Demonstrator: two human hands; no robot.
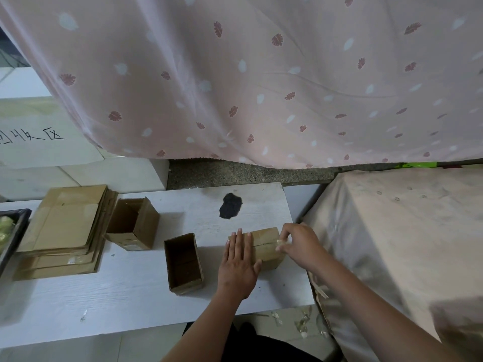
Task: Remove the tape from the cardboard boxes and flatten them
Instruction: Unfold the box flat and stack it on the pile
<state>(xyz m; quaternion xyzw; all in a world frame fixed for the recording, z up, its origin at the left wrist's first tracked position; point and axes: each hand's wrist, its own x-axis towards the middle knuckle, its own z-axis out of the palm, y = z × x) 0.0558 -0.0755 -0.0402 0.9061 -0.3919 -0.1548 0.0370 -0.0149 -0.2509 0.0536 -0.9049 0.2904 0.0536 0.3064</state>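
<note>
A small closed cardboard box (265, 245) lies on the white table (130, 296) near its right edge. My left hand (239, 265) presses flat on the box's left part, fingers straight. At the box's right end my right hand (298, 244) pinches a strip of clear tape (281, 242) that is lifting off the seam. Two open boxes stand to the left: one (184, 262) beside my left hand, another (134, 223) tipped on its side farther back.
A stack of flattened cardboard (65, 231) lies at the table's left, beside a dark tray (15, 231). A black stain (230, 205) marks the tabletop. A cloth-covered block (405, 244) borders the right. Tape scraps (300, 320) litter the floor. A pink curtain (261, 74) hangs behind.
</note>
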